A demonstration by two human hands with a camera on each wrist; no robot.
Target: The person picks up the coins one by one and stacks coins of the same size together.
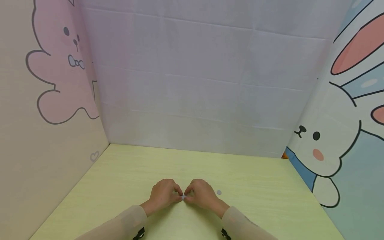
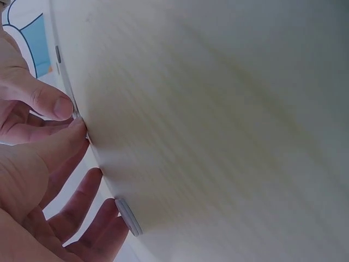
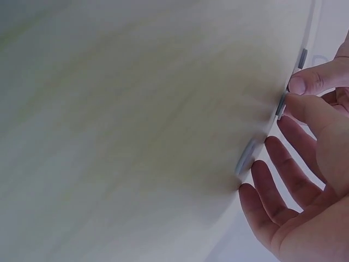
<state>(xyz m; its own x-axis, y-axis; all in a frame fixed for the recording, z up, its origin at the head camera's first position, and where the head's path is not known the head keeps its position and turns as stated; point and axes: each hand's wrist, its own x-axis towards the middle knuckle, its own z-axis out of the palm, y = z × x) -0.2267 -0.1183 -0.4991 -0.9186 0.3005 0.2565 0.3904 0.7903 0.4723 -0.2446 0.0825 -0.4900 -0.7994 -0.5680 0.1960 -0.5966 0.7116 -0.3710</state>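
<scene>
matt grained tabletop (image 1: 168, 166), creased backdrop (image 1: 192, 86), held piece (image 3: 281, 106) possibly metal

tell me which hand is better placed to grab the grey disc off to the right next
Probably the right hand: the grey disc lies just beyond its outer side, while the left hand is farther away. Both pinch a small piece, so the right should likely let go first.

Tabletop (image 1: 258, 180): pale yellow, is stretching back to the rear sheet.
Rear sheet (image 1: 192, 83): whitish, is standing behind it, is showing creases.
Pink figure (image 1: 60, 90): is decorating the left wall (image 1: 21, 150), is wearing a bow tie (image 1: 76, 62).
Heart outline (image 1: 94, 156): is sitting low beneath it.
White rabbit (image 1: 330, 146): is decorating the right wall (image 1: 363, 186).
Orange patch (image 1: 285, 155): is peeking out at the far right corner.
</scene>
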